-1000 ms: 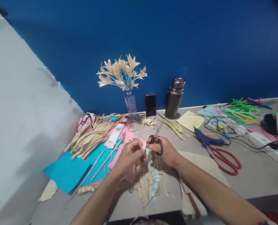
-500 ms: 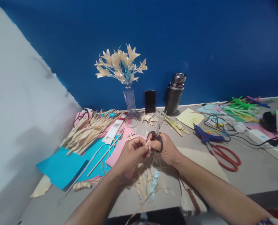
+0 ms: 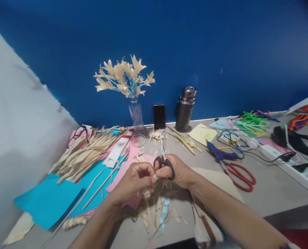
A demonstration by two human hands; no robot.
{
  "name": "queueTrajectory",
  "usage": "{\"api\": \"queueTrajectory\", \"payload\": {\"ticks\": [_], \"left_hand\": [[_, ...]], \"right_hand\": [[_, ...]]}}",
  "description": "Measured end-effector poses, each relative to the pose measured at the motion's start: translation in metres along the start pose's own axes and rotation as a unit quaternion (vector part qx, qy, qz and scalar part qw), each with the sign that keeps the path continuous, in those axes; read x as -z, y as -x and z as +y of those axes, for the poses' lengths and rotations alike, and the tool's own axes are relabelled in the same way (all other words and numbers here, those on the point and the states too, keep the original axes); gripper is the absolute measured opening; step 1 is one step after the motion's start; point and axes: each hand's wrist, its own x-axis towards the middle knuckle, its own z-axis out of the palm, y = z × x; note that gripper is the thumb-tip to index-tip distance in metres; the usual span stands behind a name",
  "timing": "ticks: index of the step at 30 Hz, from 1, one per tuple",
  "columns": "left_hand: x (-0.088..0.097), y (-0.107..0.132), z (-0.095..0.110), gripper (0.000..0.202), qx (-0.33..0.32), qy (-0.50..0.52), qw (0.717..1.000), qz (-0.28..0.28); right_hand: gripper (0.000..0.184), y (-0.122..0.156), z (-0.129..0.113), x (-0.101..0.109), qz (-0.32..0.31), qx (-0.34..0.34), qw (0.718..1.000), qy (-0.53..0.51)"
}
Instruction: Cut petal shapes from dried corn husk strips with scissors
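Note:
My right hand point(image 3: 178, 172) grips small black-handled scissors point(image 3: 163, 159), blades pointing away and nearly closed. My left hand point(image 3: 133, 181) pinches a small pale husk strip point(image 3: 155, 177) between thumb and fingers, right beside the scissor handles. Both hands hover over a scatter of pale husk scraps point(image 3: 154, 211) and a light blue paper strip on the grey table point(image 3: 270, 193). A pink sheet point(image 3: 129, 173) lies under my left hand.
A pile of dried husk strips point(image 3: 83, 154) lies on cyan paper point(image 3: 47, 200) at left. At the back stand a vase of husk flowers point(image 3: 125, 77), a phone point(image 3: 159, 116) and a steel flask point(image 3: 184, 108). Blue glue gun point(image 3: 217, 152), red scissors point(image 3: 238, 174), cables and green pipe cleaners lie right.
The view shifted, so everything sits further left. The scissor blades went from spread to nearly closed, and my left hand kept its pinch on the strip beside the handles.

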Motion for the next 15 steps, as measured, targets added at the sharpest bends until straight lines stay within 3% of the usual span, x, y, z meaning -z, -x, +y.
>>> {"api": "queueTrajectory", "payload": {"ticks": [3, 10, 15], "left_hand": [[0.0050, -0.0001, -0.0047, 0.015, 0.000, 0.038, 0.999, -0.034], [0.0041, -0.0055, -0.0097, 0.009, -0.003, 0.020, 1.000, 0.022], [0.0032, -0.0031, -0.0111, 0.013, 0.016, 0.054, 0.998, -0.017]], "right_hand": [[0.025, 0.0000, -0.0009, 0.0021, -0.032, -0.018, 0.999, -0.033], [0.032, -0.0004, 0.0026, 0.0020, 0.032, 0.034, 0.998, 0.037], [0.024, -0.0015, 0.0031, 0.0032, -0.001, 0.010, 1.000, 0.015]]}}
